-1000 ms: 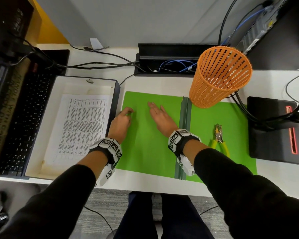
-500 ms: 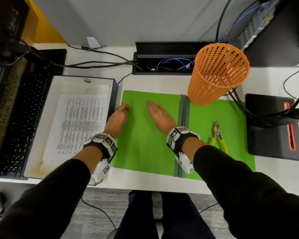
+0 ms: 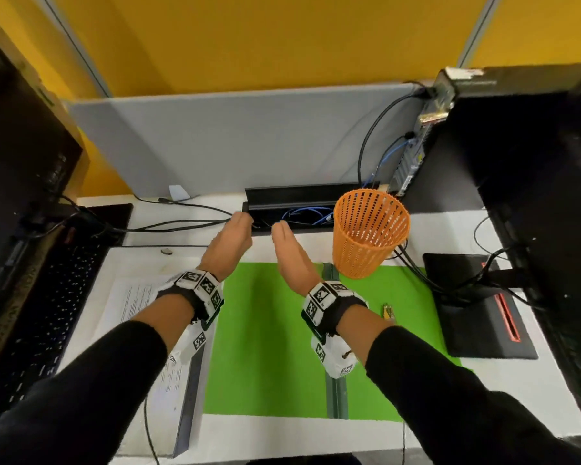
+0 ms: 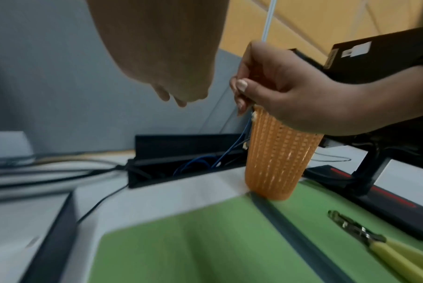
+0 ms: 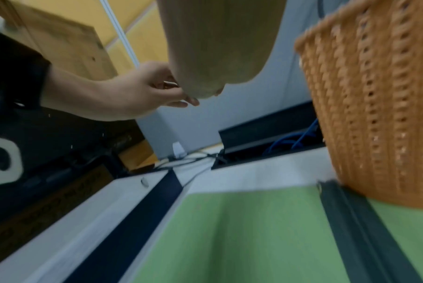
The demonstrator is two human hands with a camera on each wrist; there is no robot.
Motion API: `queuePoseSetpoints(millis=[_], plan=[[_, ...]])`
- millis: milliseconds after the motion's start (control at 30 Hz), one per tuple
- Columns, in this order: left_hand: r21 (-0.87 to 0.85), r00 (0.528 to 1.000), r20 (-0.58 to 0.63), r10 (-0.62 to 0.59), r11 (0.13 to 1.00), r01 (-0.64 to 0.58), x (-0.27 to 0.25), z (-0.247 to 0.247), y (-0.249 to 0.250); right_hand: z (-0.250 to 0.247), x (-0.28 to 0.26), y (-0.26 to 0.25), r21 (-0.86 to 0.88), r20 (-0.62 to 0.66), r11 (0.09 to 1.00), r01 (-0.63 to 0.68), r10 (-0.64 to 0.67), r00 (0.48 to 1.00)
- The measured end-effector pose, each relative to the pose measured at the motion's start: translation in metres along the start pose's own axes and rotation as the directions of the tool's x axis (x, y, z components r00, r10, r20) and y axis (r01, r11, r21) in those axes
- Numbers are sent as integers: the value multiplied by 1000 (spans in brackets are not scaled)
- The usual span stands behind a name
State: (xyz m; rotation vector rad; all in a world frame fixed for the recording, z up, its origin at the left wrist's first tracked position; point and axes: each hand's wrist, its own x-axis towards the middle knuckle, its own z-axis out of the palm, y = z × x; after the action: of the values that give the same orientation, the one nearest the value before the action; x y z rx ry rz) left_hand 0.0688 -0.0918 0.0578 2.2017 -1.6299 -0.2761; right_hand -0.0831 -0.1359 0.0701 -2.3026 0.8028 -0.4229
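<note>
The black cable tray [image 3: 309, 196] sits at the far edge of the desk, against the grey partition [image 3: 232, 146], its trough open toward me with blue cables [image 3: 302, 214] coiled inside. Both my hands hang in the air near its left end, well above the desktop. My left hand [image 3: 230, 241] is over the tray's left corner, fingers loosely curled and pointing down, and I hold nothing in it. My right hand [image 3: 291, 256] is just to its right, apart from it. From the left wrist its fingers are bent with the thumb lying against the forefinger, and I see nothing between them, so that grip is empty too. Neither hand touches the tray or the cables. Black cords [image 3: 182, 226] run left from the tray's corner across the white desk. Right of my right hand stands the orange mesh basket [image 3: 369, 233], upright, its foot on the far edge of the green folder [image 3: 265, 330]. The folder lies open and flat under my wrists, its dark spine [image 3: 336, 397] running from far to near. On its right half lie pliers with yellow handles [image 4: 365, 235], mostly hidden behind my right forearm in the head view. Left of the folder is a shallow white box [image 3: 188, 380] with a printed sheet [image 3: 131, 303] in it, and a black keyboard [image 3: 47, 313] beyond that. At the right stands a black monitor base [image 3: 477, 313].
</note>
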Motion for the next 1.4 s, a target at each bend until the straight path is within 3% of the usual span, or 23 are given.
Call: queuePoseSetpoints(millis=[100,267,333,400,500,667,867,1167,1400], plan=[[-77,1000,-6,11,997,-12,33,-22,46,-42,7,-5,1,-173,999,33,-33,984],[-131,980,-3,199,971,-197,72,-19,126,-109,5,23,16,-357,990,-138,134,925],[-172,968,55,247,957,-234,80,-11,154,-134,-1,43,-96,-359,963,-252,202,911],[-212,960,111,258,949,-231,84,2,168,-152,-7,58,-49,-337,943,-330,296,894],[-217,949,163,271,948,-233,88,17,175,-163,-15,80,7,-376,923,-384,359,855],[-199,943,143,300,942,-269,86,24,181,-168,-25,100,8,-376,912,-411,384,843],[-172,949,90,303,943,-285,85,25,181,-163,-26,103,-12,-365,926,-377,347,864],[-106,937,179,300,953,-285,82,23,182,-160,-19,104,36,-322,912,-408,397,859],[-223,939,105,326,928,-298,79,19,181,-163,-22,103,27,-331,913,-406,391,859]])
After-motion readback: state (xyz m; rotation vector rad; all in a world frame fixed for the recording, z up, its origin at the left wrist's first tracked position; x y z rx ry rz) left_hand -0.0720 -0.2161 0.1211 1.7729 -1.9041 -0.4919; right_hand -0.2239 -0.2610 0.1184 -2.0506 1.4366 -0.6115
